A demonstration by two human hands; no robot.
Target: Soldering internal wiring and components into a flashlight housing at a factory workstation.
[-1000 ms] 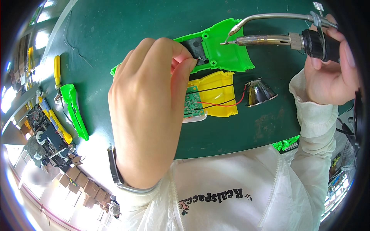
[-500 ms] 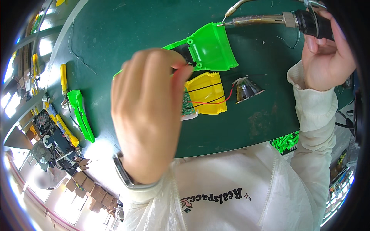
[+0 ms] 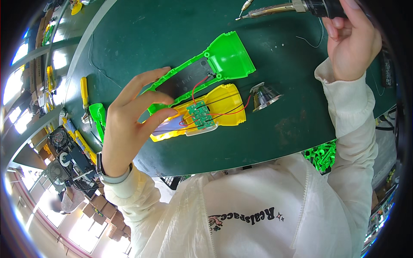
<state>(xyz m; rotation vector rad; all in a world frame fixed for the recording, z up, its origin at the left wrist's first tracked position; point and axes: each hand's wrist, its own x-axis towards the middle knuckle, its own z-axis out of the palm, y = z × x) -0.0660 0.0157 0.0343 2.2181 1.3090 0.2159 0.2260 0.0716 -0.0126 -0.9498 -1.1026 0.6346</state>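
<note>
A soldering iron (image 3: 275, 9) is gripped in my right hand (image 3: 355, 45), its tip pointing left above the table and apart from the parts. My left hand (image 3: 133, 114) curls around the narrow end of a green plastic shell half (image 3: 232, 53), fingers and thumb on opposite edges. A dark flat panel (image 3: 183, 82) sits in that shell. Close beside it lies a yellow shell half (image 3: 230, 103) holding a green circuit board (image 3: 200, 115) and a greyish-purple cylinder (image 3: 167, 125). A red wire joins panel and board. Wires also run toward a silver cone-shaped reflector (image 3: 266, 96).
Yellow-handled pliers (image 3: 84, 92) and another green plastic part (image 3: 99, 118) lie left on the dark green table (image 3: 241, 148). Loose thin wire (image 3: 320, 36) rests near the iron. Green parts (image 3: 322, 155) fill a container below the table edge. Machinery with fans (image 3: 60, 155) stands left.
My left hand has moved left and down, uncovering the panel, circuit board and red wire. The iron has moved left and away from the green shell's corner.
</note>
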